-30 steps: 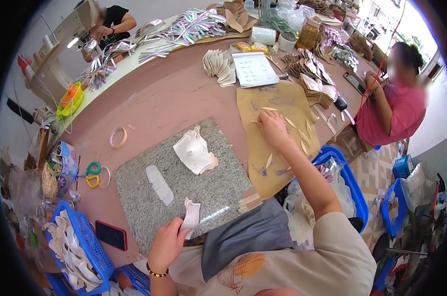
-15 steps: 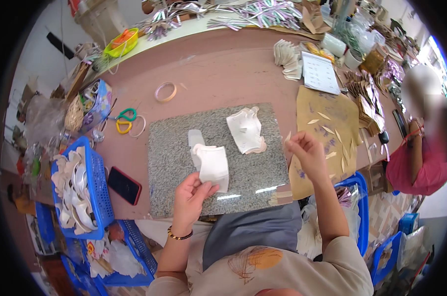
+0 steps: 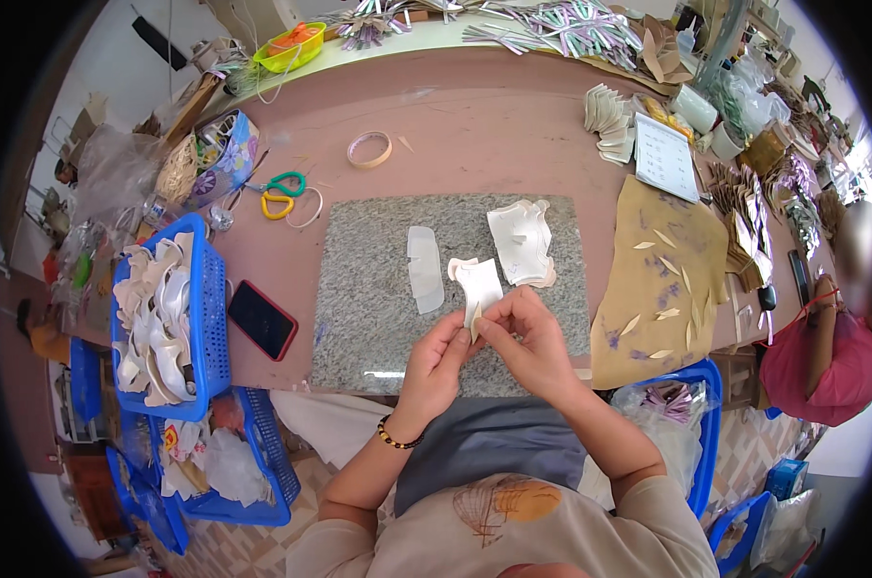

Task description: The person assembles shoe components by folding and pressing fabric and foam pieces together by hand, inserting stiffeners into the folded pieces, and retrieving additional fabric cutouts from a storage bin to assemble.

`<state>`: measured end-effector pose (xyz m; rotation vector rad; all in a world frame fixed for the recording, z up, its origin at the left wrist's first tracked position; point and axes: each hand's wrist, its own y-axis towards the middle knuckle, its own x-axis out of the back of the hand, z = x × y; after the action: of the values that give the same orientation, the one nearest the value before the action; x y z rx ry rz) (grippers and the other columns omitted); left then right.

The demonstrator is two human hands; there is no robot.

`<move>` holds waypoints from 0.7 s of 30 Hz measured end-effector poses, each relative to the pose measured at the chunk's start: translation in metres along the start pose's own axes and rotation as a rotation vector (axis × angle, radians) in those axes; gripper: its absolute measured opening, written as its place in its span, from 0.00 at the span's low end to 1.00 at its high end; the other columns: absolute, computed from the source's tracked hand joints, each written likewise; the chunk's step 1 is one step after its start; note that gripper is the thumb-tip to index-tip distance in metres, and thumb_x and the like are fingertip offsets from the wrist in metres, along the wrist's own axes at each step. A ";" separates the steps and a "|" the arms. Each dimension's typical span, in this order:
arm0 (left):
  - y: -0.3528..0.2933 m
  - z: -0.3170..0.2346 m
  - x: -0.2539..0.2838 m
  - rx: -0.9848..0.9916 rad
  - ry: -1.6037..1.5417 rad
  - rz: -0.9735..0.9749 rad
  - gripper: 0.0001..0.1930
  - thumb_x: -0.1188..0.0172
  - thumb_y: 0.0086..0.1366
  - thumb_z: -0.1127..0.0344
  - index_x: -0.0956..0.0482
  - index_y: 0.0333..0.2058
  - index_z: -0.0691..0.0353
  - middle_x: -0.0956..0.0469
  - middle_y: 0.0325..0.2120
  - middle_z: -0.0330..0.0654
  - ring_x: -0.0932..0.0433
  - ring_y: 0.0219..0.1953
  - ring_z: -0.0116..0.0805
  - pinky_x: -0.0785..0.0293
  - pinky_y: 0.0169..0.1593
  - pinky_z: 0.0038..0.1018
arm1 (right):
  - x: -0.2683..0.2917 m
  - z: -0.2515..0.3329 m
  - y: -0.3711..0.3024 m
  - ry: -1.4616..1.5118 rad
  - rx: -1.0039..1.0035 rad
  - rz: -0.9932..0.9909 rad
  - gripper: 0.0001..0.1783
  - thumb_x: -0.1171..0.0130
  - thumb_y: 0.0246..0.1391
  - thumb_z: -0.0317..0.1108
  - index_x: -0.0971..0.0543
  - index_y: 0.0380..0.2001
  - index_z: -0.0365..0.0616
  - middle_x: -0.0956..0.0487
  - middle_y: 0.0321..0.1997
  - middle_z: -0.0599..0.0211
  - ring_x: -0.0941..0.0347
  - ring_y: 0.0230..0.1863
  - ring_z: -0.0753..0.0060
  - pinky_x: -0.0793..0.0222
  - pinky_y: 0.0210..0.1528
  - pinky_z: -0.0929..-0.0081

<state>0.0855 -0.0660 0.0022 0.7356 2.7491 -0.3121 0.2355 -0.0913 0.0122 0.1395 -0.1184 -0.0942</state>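
Observation:
My left hand (image 3: pixel 436 366) pinches the lower end of a white curved cut piece (image 3: pixel 478 281) with pale beige edges, above the granite slab (image 3: pixel 359 289). My right hand (image 3: pixel 528 343) is closed at the same end, its fingertips on a small pale leaf-shaped slip (image 3: pixel 475 320) held against the piece. The fingers hide part of both. A translucent notched template (image 3: pixel 423 270) lies flat on the slab, left of the piece. More white cut pieces (image 3: pixel 520 241) rest at the slab's far right.
Brown paper (image 3: pixel 628 279) to the right bears several loose leaf-shaped slips. Scissors (image 3: pixel 278 198), a tape roll (image 3: pixel 369 150) and a phone (image 3: pixel 262 319) lie on the table. A blue basket (image 3: pixel 208 318) of cut pieces stands left. A person in pink (image 3: pixel 811 371) sits at right.
My right hand has come left from beside the brown paper, bringing the slip to the white piece. My left hand has moved the piece off the template. The whole view has shifted.

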 end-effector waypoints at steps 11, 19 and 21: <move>-0.004 -0.006 -0.003 -0.006 0.016 0.021 0.16 0.60 0.68 0.72 0.35 0.53 0.70 0.29 0.48 0.44 0.30 0.50 0.30 0.32 0.55 0.27 | -0.005 0.000 -0.002 0.051 0.013 -0.079 0.02 0.42 0.47 0.23 0.24 0.27 0.36 0.31 0.29 0.66 0.34 0.27 0.78 0.36 0.29 0.82; -0.004 -0.005 -0.006 -0.035 0.114 0.010 0.15 0.58 0.68 0.70 0.33 0.51 0.70 0.27 0.44 0.43 0.27 0.47 0.28 0.29 0.51 0.25 | -0.003 0.004 -0.004 -0.052 0.058 -0.084 0.03 0.42 0.47 0.23 0.25 0.26 0.36 0.31 0.27 0.64 0.33 0.26 0.75 0.35 0.30 0.80; -0.003 -0.005 -0.006 -0.050 0.118 -0.014 0.14 0.57 0.68 0.70 0.32 0.49 0.71 0.26 0.42 0.43 0.26 0.45 0.28 0.27 0.50 0.26 | -0.004 0.007 -0.005 -0.083 0.098 -0.102 0.03 0.41 0.47 0.22 0.26 0.26 0.36 0.31 0.27 0.64 0.32 0.26 0.74 0.34 0.29 0.79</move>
<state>0.0879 -0.0703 0.0095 0.7445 2.8620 -0.2079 0.2301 -0.0968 0.0183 0.2399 -0.1992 -0.1960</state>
